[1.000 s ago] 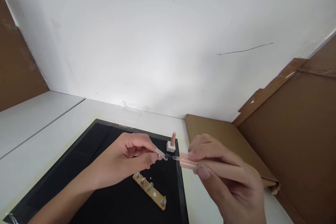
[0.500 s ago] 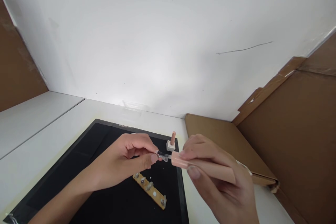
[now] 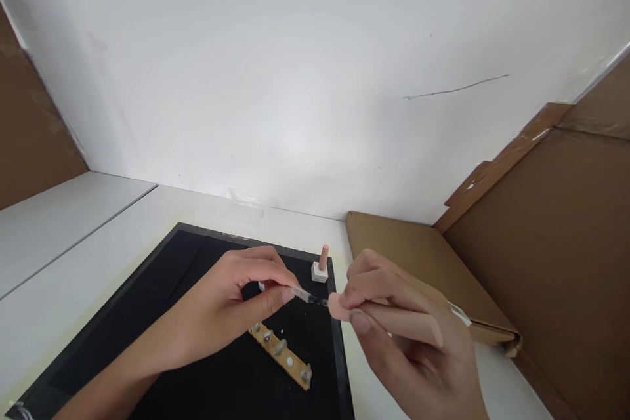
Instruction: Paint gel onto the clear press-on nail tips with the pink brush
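Note:
My left hand [image 3: 233, 305] is closed, thumb and forefinger pinching one end of a small clear false nail [image 3: 301, 294]. In my closed right hand [image 3: 411, 335] is a nail polish brush [image 3: 401, 321] with a long peach handle and a wider glossy collar. Its dark bristle end points left and meets the free end of the false nail; whether they touch or only overlap in view I cannot tell. Below the hands, a yellowish strip [image 3: 298, 374] with several small greyish pieces and a white dot lies on the black mat [image 3: 221, 380].
A white square nail polish bottle [image 3: 319, 272] with a rose cap stands at the mat's far right corner. Behind my right hand a flat cardboard box [image 3: 394, 236] rests on the white table [image 3: 207, 200]. Cardboard panels [image 3: 556, 243] rise at both sides, with a white wall behind.
The brush has drawn slightly right, away from my left fingers. The false nail is turned and shows more of its length. The bottle and strip stay in place.

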A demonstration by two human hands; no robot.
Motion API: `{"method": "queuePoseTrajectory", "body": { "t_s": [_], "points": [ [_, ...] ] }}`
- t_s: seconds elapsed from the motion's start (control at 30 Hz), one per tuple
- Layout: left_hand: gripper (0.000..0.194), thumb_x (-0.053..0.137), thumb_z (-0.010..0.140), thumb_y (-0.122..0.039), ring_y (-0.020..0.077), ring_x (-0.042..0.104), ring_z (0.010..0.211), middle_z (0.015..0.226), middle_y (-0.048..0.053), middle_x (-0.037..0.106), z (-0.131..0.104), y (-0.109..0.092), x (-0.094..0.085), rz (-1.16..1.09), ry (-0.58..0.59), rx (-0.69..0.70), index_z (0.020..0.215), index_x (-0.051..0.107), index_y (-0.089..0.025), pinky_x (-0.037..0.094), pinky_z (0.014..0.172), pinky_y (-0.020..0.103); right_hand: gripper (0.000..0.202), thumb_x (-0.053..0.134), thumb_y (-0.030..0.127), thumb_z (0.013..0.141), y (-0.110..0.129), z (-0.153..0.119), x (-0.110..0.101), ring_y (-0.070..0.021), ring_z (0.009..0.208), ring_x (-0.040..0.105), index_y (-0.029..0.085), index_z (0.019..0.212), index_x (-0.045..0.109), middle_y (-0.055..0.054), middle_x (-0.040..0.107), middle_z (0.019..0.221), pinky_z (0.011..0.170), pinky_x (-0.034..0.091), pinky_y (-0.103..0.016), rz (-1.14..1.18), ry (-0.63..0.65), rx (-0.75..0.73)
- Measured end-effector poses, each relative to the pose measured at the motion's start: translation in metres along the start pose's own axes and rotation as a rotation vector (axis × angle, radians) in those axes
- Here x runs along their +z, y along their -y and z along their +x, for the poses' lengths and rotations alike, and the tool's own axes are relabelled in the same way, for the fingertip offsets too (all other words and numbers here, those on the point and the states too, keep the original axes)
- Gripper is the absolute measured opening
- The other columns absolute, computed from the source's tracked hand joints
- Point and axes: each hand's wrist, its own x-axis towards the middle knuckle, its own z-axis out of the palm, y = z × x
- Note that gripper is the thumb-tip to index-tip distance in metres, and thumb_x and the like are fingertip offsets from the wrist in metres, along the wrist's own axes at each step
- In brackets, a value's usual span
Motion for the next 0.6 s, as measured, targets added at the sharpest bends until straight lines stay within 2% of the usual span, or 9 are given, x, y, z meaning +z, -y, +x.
{"method": "queuePoseTrajectory", "body": {
  "t_s": [0.2, 0.37, 0.47, 0.6],
  "points": [
    [0.018, 0.054, 0.090, -0.021, 0.0142, 0.056, 0.079, 0.082, 0.001, 0.062, -0.001, -0.001, 0.001, 0.015, -0.002, -0.013, 0.088, 0.071, -0.023, 0.042, 0.072, 0.027, 0.022, 0.053, 0.001, 0.074, 0.002, 0.003, 0.000, -0.0127, 0.055, 0.050, 0.019, 0.086, 0.060, -0.001, 0.061, 0.066, 0.051, 0.041, -0.029, -0.034, 0.008, -0.056],
    [0.017, 0.053, 0.090, -0.021, 0.0135, 0.055, 0.074, 0.080, 0.001, 0.061, -0.001, -0.003, -0.001, 0.011, -0.011, -0.025, 0.086, 0.070, -0.020, 0.041, 0.065, 0.024, 0.023, 0.051, 0.000, 0.071, 0.008, 0.004, 0.002, -0.0135, 0.050, 0.045, 0.022, 0.075, 0.052, 0.001, 0.057, 0.057, 0.046, 0.038, -0.029, -0.136, -0.013, -0.041],
    [0.017, 0.053, 0.090, -0.021, 0.0133, 0.055, 0.073, 0.080, 0.001, 0.061, -0.001, -0.003, -0.001, 0.018, -0.012, -0.012, 0.087, 0.070, -0.021, 0.041, 0.063, 0.024, 0.022, 0.052, 0.002, 0.073, 0.011, 0.005, 0.004, -0.0134, 0.050, 0.048, 0.022, 0.079, 0.056, 0.000, 0.058, 0.061, 0.046, 0.038, -0.029, -0.127, -0.055, -0.026],
    [0.019, 0.052, 0.091, -0.019, 0.0145, 0.058, 0.078, 0.083, 0.002, 0.063, -0.001, -0.002, 0.001, 0.070, -0.012, 0.023, 0.089, 0.071, -0.022, 0.043, 0.066, 0.024, 0.024, 0.052, 0.002, 0.073, 0.009, 0.005, 0.004, -0.0125, 0.051, 0.050, 0.022, 0.083, 0.058, -0.001, 0.060, 0.066, 0.047, 0.040, -0.029, -0.106, -0.004, -0.035]
  ]
}}
